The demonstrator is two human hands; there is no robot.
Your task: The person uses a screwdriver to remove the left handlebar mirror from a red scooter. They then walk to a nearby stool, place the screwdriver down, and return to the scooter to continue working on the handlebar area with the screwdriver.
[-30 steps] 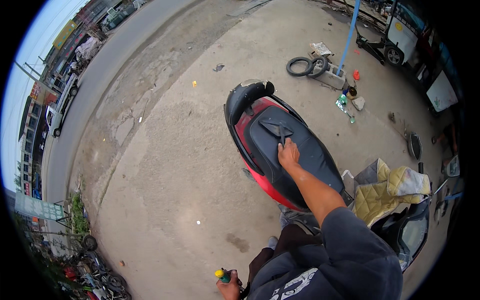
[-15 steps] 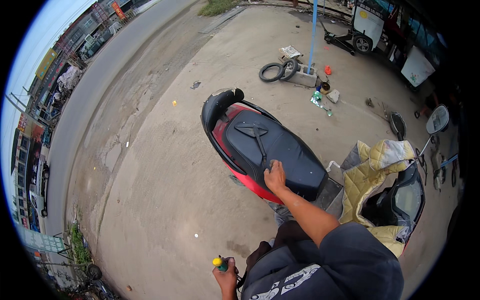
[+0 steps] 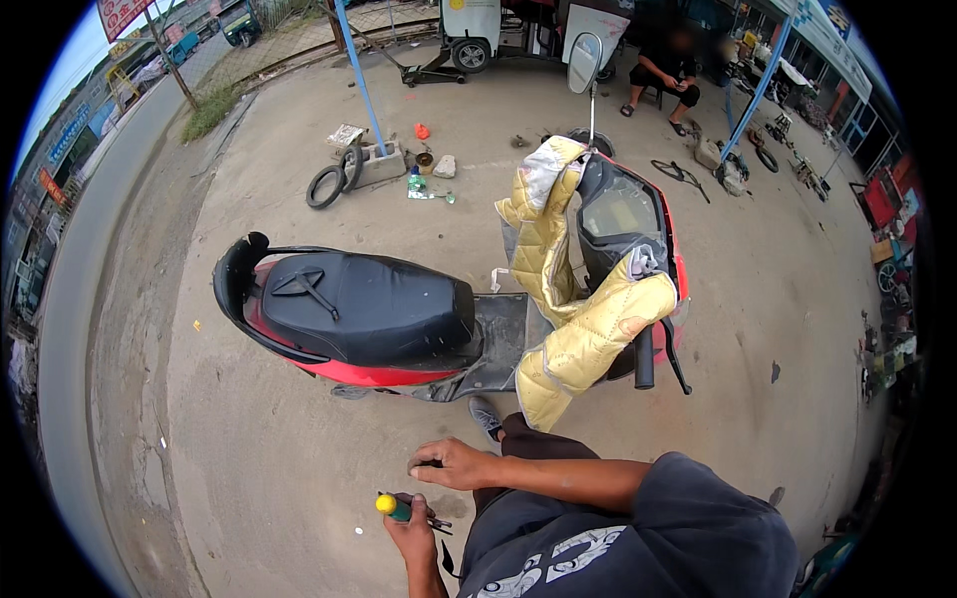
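My left hand is closed round a green handle with a yellow end, perhaps a screwdriver's. Thin dark pieces stick out beside its fingers; what they are I cannot make out. Just above it is my right hand, its fingers curled, with a dark patch between them that may be a small object or shadow. Beyond both hands stands a red scooter with a black seat. On the seat lies a black rear-view mirror with its stem. A yellow quilted cover drapes the handlebar.
The other mirror stands upright on the far handlebar. Two tyres lean by a concrete block holding a blue pole. A white three-wheeler is parked behind. Someone sits at the far right.
My view has swung right, toward the scooter's front. My right hand has left the mirror's stem on the seat and come back beside my left hand, which still grips the green handle.
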